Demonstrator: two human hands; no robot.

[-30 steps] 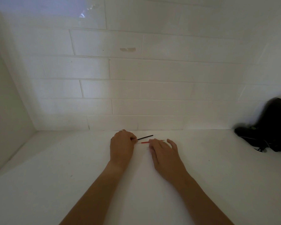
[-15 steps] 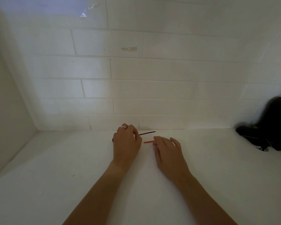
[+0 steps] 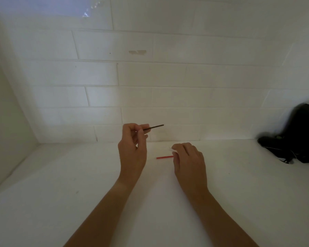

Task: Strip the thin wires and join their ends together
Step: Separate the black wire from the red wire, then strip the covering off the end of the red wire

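My left hand is raised above the white surface and pinches a thin black wire between thumb and fingers; the wire's free end points right toward the tiled wall. My right hand rests low on the surface with its fingers curled over one end of a thin red wire, which lies flat and sticks out to the left. A small white bit shows at the right hand's fingertips; what it is cannot be told.
A white tiled wall rises just behind the hands, and a plain side wall closes the left. A black bag-like object with cords sits in the far right corner of the white surface.
My left hand has lifted the black wire off the surface and up in front of the wall. My right hand has shifted slightly right, staying on the red wire.
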